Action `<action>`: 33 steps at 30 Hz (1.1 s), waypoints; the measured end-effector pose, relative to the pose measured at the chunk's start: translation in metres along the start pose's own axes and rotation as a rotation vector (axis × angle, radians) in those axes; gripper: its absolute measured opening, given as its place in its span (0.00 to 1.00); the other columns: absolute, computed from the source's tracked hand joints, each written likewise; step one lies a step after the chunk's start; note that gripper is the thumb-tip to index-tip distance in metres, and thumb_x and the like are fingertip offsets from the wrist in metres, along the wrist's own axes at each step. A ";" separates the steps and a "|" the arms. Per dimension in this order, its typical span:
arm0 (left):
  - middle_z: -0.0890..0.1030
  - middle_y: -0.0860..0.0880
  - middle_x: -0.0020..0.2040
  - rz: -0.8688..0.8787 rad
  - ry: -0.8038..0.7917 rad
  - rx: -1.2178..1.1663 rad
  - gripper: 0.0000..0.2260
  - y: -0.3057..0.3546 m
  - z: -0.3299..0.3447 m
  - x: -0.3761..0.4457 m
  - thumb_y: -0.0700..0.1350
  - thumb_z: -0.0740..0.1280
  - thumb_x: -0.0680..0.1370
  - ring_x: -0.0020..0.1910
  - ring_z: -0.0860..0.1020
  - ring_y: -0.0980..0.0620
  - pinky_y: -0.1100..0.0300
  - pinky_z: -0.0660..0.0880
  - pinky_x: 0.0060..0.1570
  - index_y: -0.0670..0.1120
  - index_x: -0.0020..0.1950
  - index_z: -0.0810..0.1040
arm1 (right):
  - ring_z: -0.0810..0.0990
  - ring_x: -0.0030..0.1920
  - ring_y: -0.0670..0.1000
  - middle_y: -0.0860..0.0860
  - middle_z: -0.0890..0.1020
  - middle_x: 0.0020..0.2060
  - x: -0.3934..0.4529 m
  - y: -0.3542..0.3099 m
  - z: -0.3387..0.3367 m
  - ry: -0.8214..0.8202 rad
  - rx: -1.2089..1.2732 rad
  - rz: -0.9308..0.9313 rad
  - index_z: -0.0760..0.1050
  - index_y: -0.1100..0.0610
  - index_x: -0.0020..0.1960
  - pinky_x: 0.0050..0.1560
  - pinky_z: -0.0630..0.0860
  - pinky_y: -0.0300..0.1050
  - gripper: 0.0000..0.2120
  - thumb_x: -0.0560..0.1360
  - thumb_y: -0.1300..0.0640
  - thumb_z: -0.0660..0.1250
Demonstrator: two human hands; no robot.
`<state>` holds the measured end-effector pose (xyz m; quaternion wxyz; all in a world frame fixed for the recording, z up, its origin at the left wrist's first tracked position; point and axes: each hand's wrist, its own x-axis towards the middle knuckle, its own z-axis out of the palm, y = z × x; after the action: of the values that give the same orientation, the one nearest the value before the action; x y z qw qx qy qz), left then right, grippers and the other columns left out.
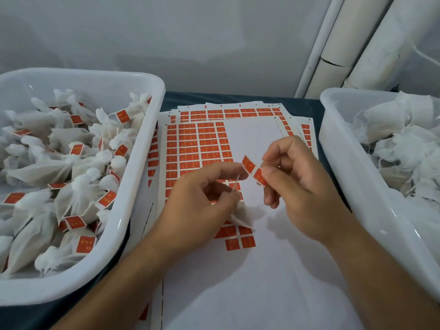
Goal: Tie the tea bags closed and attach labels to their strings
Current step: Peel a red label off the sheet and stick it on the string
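Observation:
My right hand (297, 179) pinches an orange label (252, 171) between thumb and forefinger, and the label is bent in the middle. My left hand (200, 206) pinches the thin string (235, 184) of a white tea bag (240, 216), which hangs below its fingers, mostly hidden. The string's upper end reaches up to just left of the label. Both hands hover over a sheet of orange labels (197, 148) lying on the table.
A white tub (133, 210) on the left holds several tied tea bags with orange labels. A second white tub (352, 182) on the right holds several unlabelled white bags. More label sheets lie stacked underneath. White pipes (352, 51) lean against the back wall.

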<state>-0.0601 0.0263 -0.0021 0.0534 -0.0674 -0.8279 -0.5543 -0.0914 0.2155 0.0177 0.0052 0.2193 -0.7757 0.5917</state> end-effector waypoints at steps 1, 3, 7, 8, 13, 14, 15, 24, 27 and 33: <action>0.84 0.66 0.53 -0.015 -0.007 -0.030 0.15 -0.001 -0.001 0.000 0.40 0.72 0.79 0.50 0.84 0.60 0.64 0.83 0.47 0.61 0.57 0.82 | 0.81 0.35 0.53 0.46 0.80 0.38 -0.001 0.002 0.001 -0.023 -0.001 -0.003 0.71 0.48 0.53 0.36 0.77 0.40 0.04 0.79 0.52 0.64; 0.85 0.63 0.52 -0.032 -0.022 -0.066 0.15 -0.002 -0.003 -0.001 0.40 0.73 0.78 0.48 0.85 0.57 0.60 0.84 0.46 0.59 0.59 0.83 | 0.81 0.36 0.53 0.44 0.80 0.38 -0.004 0.008 0.004 -0.052 -0.026 -0.004 0.71 0.48 0.53 0.37 0.78 0.41 0.03 0.80 0.53 0.65; 0.85 0.62 0.55 -0.020 -0.064 -0.070 0.18 -0.002 -0.005 0.000 0.37 0.71 0.78 0.47 0.85 0.56 0.61 0.84 0.44 0.58 0.62 0.82 | 0.82 0.41 0.49 0.40 0.79 0.40 -0.010 0.013 0.009 -0.114 -0.128 -0.029 0.70 0.49 0.53 0.40 0.78 0.38 0.04 0.80 0.52 0.64; 0.85 0.62 0.54 -0.019 -0.077 -0.073 0.18 -0.002 -0.005 0.000 0.37 0.70 0.79 0.46 0.85 0.56 0.62 0.83 0.43 0.57 0.62 0.82 | 0.82 0.42 0.49 0.40 0.79 0.40 -0.010 0.013 0.009 -0.119 -0.138 -0.032 0.70 0.49 0.54 0.40 0.78 0.37 0.04 0.80 0.52 0.64; 0.85 0.62 0.48 -0.020 -0.114 -0.067 0.18 -0.001 -0.003 -0.001 0.37 0.71 0.78 0.41 0.84 0.57 0.68 0.79 0.36 0.57 0.63 0.83 | 0.83 0.50 0.42 0.36 0.80 0.46 -0.011 0.011 0.007 -0.122 -0.179 -0.051 0.68 0.45 0.53 0.41 0.78 0.33 0.05 0.80 0.51 0.64; 0.85 0.61 0.48 -0.018 -0.113 -0.065 0.18 -0.001 -0.003 -0.001 0.38 0.71 0.78 0.41 0.85 0.57 0.67 0.79 0.36 0.57 0.63 0.83 | 0.83 0.50 0.41 0.34 0.79 0.46 -0.011 0.010 0.007 -0.121 -0.188 -0.061 0.68 0.44 0.53 0.41 0.78 0.32 0.06 0.80 0.51 0.65; 0.85 0.61 0.48 -0.016 -0.112 -0.066 0.18 0.000 -0.003 -0.001 0.38 0.71 0.78 0.42 0.85 0.57 0.67 0.79 0.36 0.57 0.63 0.82 | 0.82 0.51 0.40 0.33 0.79 0.46 -0.012 0.009 0.007 -0.119 -0.200 -0.073 0.68 0.43 0.53 0.42 0.78 0.31 0.06 0.80 0.51 0.65; 0.86 0.60 0.47 -0.008 -0.114 -0.068 0.18 0.000 -0.002 -0.003 0.39 0.71 0.79 0.40 0.85 0.53 0.66 0.80 0.36 0.56 0.66 0.81 | 0.84 0.48 0.42 0.34 0.79 0.44 -0.013 0.003 0.006 -0.098 -0.277 -0.134 0.66 0.43 0.52 0.43 0.80 0.34 0.07 0.80 0.51 0.65; 0.85 0.63 0.42 0.004 -0.120 -0.062 0.17 0.003 -0.001 -0.004 0.38 0.71 0.80 0.36 0.84 0.57 0.71 0.76 0.32 0.56 0.65 0.81 | 0.83 0.45 0.45 0.35 0.78 0.42 -0.013 0.003 0.007 -0.074 -0.333 -0.139 0.67 0.45 0.52 0.42 0.78 0.32 0.07 0.79 0.51 0.65; 0.85 0.61 0.39 0.021 -0.120 -0.053 0.17 0.002 0.002 -0.005 0.38 0.69 0.80 0.32 0.82 0.57 0.70 0.75 0.31 0.55 0.64 0.82 | 0.80 0.36 0.42 0.35 0.75 0.35 -0.012 0.003 0.008 -0.058 -0.357 -0.096 0.68 0.48 0.51 0.35 0.73 0.29 0.10 0.80 0.55 0.70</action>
<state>-0.0551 0.0287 -0.0013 0.0074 -0.1106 -0.8138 -0.5705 -0.0796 0.2125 0.0090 0.0499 0.2683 -0.8569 0.4372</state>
